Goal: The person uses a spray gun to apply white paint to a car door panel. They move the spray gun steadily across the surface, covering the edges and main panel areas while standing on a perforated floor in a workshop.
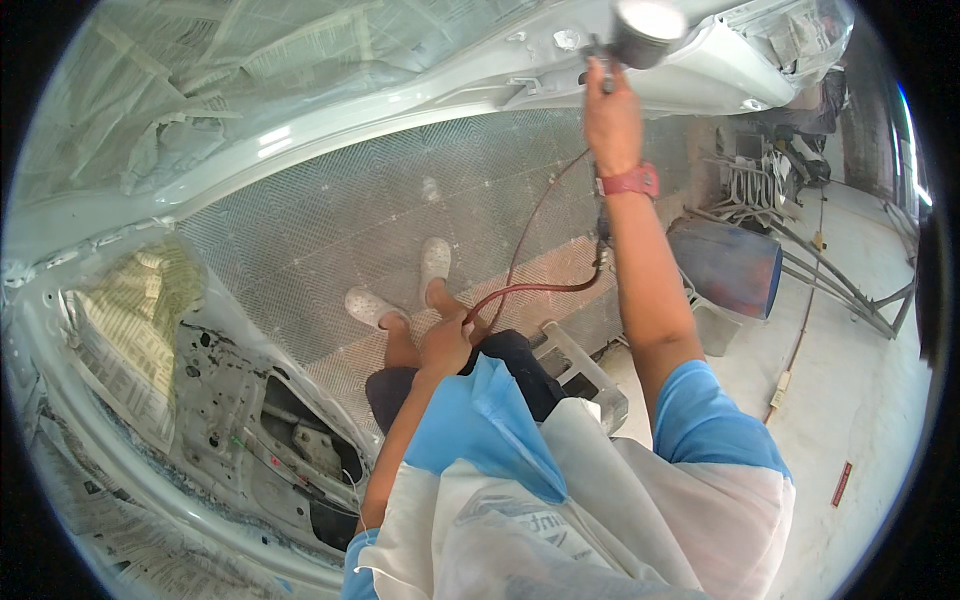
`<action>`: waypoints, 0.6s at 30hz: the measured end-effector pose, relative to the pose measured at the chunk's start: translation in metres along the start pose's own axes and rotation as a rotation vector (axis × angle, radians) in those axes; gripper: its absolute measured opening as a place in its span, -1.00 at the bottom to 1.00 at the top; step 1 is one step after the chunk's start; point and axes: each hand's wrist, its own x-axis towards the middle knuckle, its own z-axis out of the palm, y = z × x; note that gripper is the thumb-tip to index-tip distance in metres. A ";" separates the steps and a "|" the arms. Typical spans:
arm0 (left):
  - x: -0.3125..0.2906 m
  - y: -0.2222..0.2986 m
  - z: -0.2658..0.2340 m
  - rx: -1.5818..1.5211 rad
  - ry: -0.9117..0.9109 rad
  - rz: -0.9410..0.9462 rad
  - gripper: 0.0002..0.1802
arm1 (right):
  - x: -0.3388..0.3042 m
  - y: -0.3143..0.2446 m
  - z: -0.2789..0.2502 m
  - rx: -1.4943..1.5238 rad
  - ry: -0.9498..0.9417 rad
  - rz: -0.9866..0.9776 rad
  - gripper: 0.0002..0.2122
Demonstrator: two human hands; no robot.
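A cup-topped spray gun (628, 45) is at the top of the frame, right of centre, gripped by the right hand (612, 125), near the white car panel (690, 80). At centre, the left hand (447, 345) is closed around a red hose (540, 288). If that grip slackened, the hose might swing into the panel and mark it.

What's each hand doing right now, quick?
Left hand: closed, holding the red air hose.
Right hand: closed, holding the spray gun by its handle.
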 end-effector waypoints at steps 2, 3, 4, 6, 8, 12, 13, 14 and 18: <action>0.004 0.014 -0.007 0.032 -0.081 0.009 -0.69 | 0.001 -0.003 -0.036 0.002 0.081 -0.004 -0.44; 0.005 0.021 -0.011 0.039 -0.101 0.020 -0.69 | 0.001 -0.005 -0.047 -0.005 0.144 -0.047 -0.45; 0.006 0.027 -0.016 0.052 -0.124 0.019 -0.69 | -0.001 -0.005 -0.055 0.005 0.125 -0.013 -0.46; 0.007 0.034 -0.027 0.057 -0.129 0.018 -0.69 | -0.009 -0.004 -0.058 0.023 0.121 -0.005 -0.47; 0.005 0.037 -0.036 0.052 -0.126 -0.001 -0.68 | -0.019 0.002 -0.044 0.024 0.061 0.032 -0.47; 0.003 0.029 -0.042 0.045 -0.119 -0.101 -0.68 | -0.042 0.022 0.025 0.025 -0.054 0.011 -0.49; 0.003 0.023 -0.039 0.041 -0.118 -0.136 -0.68 | -0.049 0.026 0.048 0.033 -0.083 0.005 -0.49; 0.003 0.015 -0.035 0.033 -0.118 -0.175 -0.68 | -0.055 0.030 0.069 0.031 -0.115 0.007 -0.49; 0.008 -0.029 -0.005 0.014 -0.052 -0.219 -0.68 | -0.074 0.034 0.152 0.063 -0.207 0.002 -0.48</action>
